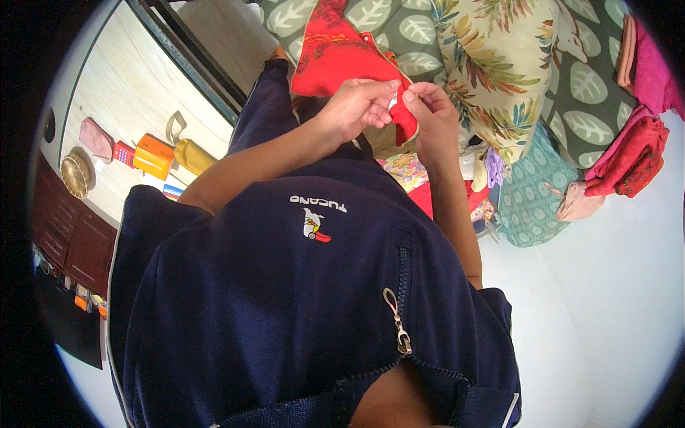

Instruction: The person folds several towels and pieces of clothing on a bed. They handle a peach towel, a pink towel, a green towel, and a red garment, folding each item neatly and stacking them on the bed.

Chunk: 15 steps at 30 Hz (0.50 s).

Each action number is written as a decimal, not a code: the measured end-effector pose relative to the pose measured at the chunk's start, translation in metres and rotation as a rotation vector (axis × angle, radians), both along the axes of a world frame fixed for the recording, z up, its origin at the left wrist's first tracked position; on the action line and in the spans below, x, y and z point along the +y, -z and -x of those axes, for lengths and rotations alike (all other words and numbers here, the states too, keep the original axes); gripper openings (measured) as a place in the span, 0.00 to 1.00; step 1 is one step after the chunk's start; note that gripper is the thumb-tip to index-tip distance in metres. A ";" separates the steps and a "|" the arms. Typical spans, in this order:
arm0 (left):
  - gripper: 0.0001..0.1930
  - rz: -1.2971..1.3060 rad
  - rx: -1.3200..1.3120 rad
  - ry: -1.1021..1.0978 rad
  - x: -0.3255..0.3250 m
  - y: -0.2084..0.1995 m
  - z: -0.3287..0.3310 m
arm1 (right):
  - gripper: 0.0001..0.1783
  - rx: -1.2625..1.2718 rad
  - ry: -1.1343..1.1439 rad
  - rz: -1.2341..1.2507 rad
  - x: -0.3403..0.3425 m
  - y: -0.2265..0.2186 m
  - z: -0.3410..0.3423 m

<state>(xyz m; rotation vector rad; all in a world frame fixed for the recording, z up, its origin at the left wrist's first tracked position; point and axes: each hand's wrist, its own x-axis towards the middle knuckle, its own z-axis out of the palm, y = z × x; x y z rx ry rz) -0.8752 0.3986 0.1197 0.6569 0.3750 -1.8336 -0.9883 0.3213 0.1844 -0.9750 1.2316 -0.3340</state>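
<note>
A red cloth (346, 68) with dark printed figures and a thin pale edge hangs in front of me, spread to the left and up over a leaf-print bedspread (417, 28). At one corner, my left hand (354, 107) has its thumb and fingertips closed on the cloth, the other fingers curled. Close beside it, my right hand (432, 118) pinches the cloth's edge between thumb and forefinger. Between the two hands a small white patch, perhaps a label, shows on the red; the fingers partly cover it. A narrow end of the cloth drops below the fingertips.
Floral pillows (492, 64) lie beyond my right hand. Folded pink and red cloths (628, 160) sit at the far right by a teal patterned cloth (535, 189). Mixed clothes (407, 171) lie beneath my hands. To the left, a pale tabletop (143, 78) holds an orange box (153, 155) and pouches.
</note>
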 end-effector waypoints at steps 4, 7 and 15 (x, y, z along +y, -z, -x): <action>0.07 -0.015 -0.027 0.018 0.000 0.001 0.002 | 0.08 0.042 -0.037 0.050 -0.003 0.000 0.000; 0.06 -0.002 0.015 -0.021 0.000 -0.004 0.002 | 0.08 0.072 -0.016 0.054 -0.009 0.004 0.002; 0.05 -0.068 -0.012 -0.040 -0.001 0.000 -0.002 | 0.07 0.084 -0.073 0.125 -0.009 0.009 -0.004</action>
